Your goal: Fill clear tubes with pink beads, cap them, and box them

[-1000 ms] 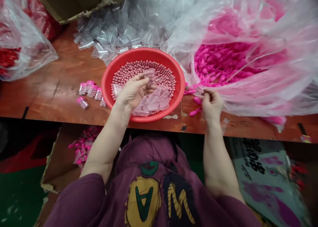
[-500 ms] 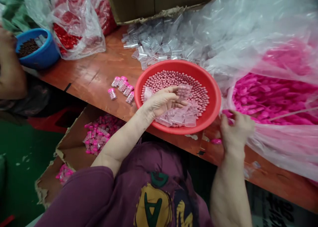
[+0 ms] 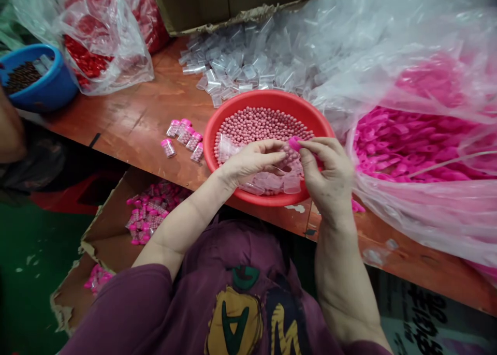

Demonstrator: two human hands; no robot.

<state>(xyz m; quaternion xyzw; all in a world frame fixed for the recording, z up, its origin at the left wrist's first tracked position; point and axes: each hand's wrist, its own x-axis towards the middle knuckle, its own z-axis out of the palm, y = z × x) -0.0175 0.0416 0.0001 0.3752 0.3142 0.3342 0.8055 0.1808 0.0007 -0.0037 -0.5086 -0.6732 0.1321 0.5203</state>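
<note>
Over a red basin (image 3: 267, 200) of pink beads (image 3: 264, 122), my two hands meet. My left hand (image 3: 258, 161) is closed on a small clear bottle (image 3: 288, 156) with pink beads inside, partly hidden by the fingers. Between thumb and fingers of my right hand (image 3: 328, 171) is a bright pink cap (image 3: 295, 143), at the mouth of that bottle; whether it is seated I cannot tell. Several clear empty bottles (image 3: 267, 181) lie on the beads at the basin's near side. Left of the basin, several filled, pink-capped bottles (image 3: 185, 135) rest on the table.
A plastic bag of pink caps (image 3: 419, 148) lies right. Clear bottles (image 3: 248, 70) are heaped behind the basin, below a cardboard box (image 3: 233, 8). A blue basin (image 3: 50, 86), a bag of red pieces (image 3: 89, 55) and another person's arm (image 3: 10, 130) are left. Capped bottles (image 3: 149, 215) fill a lower carton.
My right hand has come from the edge of the pink cap bag to the bottle in my left hand, bringing a pink cap. The view has shifted slightly right.
</note>
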